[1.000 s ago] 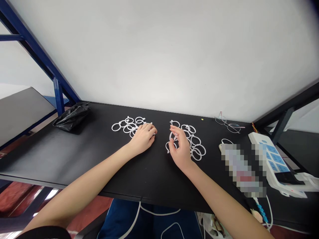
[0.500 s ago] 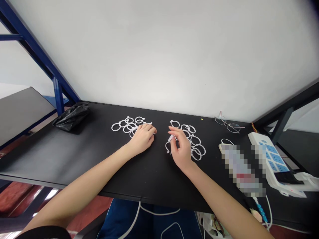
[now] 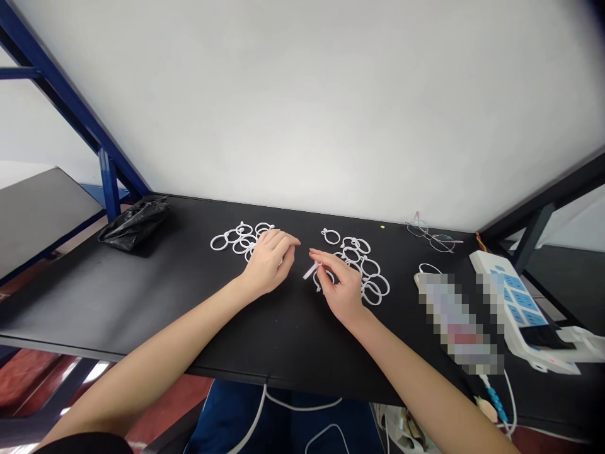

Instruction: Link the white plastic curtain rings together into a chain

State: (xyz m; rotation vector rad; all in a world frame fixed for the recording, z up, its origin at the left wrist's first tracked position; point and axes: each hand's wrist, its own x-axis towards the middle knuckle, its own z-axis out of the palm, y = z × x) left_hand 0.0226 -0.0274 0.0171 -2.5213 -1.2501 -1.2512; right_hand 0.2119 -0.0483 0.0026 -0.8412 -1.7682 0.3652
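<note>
A short white strip [image 3: 311, 272] is pinched between the thumb and fingers of the right hand [image 3: 339, 284], just left of the right group of rings [image 3: 362, 267] on the black table [image 3: 265, 340]. Its long axis is slanted — the free end is pointed left and toward the person, the other end is covered by the fingers. The left group of rings [image 3: 241, 231] is partly covered by the left hand [image 3: 269, 261] — whether anything is gripped there cannot be told
</note>
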